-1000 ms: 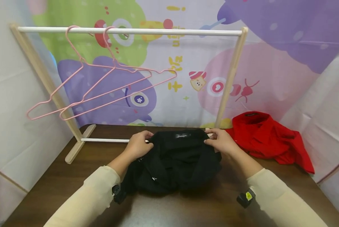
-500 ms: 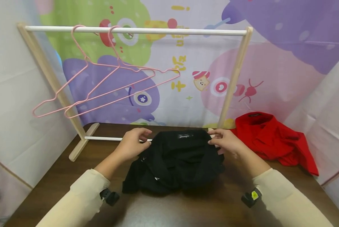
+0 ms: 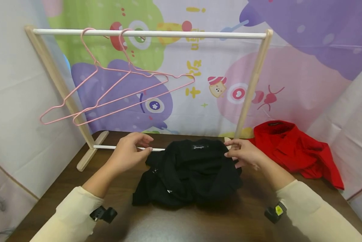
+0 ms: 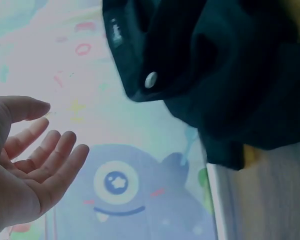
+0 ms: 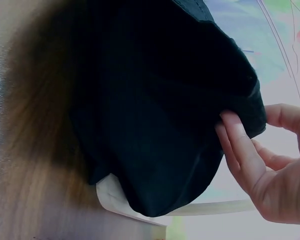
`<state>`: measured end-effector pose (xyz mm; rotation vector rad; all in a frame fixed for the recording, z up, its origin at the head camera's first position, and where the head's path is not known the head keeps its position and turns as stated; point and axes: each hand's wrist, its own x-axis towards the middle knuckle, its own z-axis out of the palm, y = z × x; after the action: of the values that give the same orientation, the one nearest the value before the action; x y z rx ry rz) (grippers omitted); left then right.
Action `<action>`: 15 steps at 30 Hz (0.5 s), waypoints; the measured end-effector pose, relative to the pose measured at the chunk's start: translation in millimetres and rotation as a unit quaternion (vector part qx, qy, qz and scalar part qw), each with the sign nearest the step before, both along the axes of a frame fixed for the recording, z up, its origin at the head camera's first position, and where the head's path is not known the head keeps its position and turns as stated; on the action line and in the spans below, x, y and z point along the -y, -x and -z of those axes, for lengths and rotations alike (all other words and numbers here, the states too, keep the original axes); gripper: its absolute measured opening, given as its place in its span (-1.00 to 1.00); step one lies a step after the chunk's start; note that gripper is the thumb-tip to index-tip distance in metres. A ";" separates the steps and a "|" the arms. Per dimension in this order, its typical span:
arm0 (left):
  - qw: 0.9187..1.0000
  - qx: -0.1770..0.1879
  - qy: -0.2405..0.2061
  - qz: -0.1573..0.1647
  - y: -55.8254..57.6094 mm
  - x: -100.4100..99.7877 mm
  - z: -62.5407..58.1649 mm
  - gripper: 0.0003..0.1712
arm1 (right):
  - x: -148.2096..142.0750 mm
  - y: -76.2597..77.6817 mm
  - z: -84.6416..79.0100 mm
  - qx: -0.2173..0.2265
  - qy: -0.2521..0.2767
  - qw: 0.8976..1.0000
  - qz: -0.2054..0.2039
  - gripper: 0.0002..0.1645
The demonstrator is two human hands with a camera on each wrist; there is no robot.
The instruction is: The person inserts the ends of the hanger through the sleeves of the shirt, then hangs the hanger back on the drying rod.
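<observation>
A black shirt (image 3: 196, 174) lies bunched on the table, its neck opening with a small label facing up. My right hand (image 3: 246, 153) pinches the shirt's right edge. In the right wrist view, the black cloth (image 5: 160, 115) sits between the thumb and fingers of that hand (image 5: 270, 165). To the left of the shirt, my left hand (image 3: 129, 151) is held in the air, fingers loosely bent and nothing in them. The left wrist view shows this hand (image 4: 35, 165) apart from the shirt (image 4: 225, 75), on which a round pale button is visible.
Behind the shirt stands a wooden rack with a white top rail (image 3: 169, 33). Two pink hangers (image 3: 129, 70) hang at its left half. A crumpled red shirt (image 3: 293, 148) lies at the back right of the brown table (image 3: 175, 225). A cartoon-printed cloth (image 3: 211, 67) covers the back.
My left hand has let go of the black shirt's left side and moved away to the left. The right hand stays at the shirt's right edge. The head view has shifted slightly.
</observation>
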<state>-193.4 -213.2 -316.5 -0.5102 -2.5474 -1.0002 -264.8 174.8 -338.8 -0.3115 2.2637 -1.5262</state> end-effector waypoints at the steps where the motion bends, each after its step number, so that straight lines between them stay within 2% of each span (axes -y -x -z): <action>1: 1.000 -0.010 -0.002 -0.003 -2.0 2.1 -2.0 -0.75 | 0.3 -1.0 0.0 0.000 -0.001 1.000 0.000 -0.33; 7: 0.998 -0.059 -0.010 -0.015 -14.4 18.4 -16.7 -0.79 | 1.1 -7.0 -1.0 0.000 -0.009 1.000 -0.003 -0.30; 11: 0.996 -0.087 0.004 -0.019 -21.5 32.3 -28.5 -0.78 | -0.1 -10.3 -1.7 -0.003 -0.012 1.000 -0.009 -0.29; 15: 0.994 -0.100 0.008 -0.037 -26.8 45.3 -40.6 -0.79 | -1.0 -11.8 -1.8 -0.007 -0.012 1.000 -0.009 -0.29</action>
<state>-166.6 -258.5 -275.9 -0.4910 -2.3802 -0.8573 -253.0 175.8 -336.9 -0.3359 2.2821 -1.4927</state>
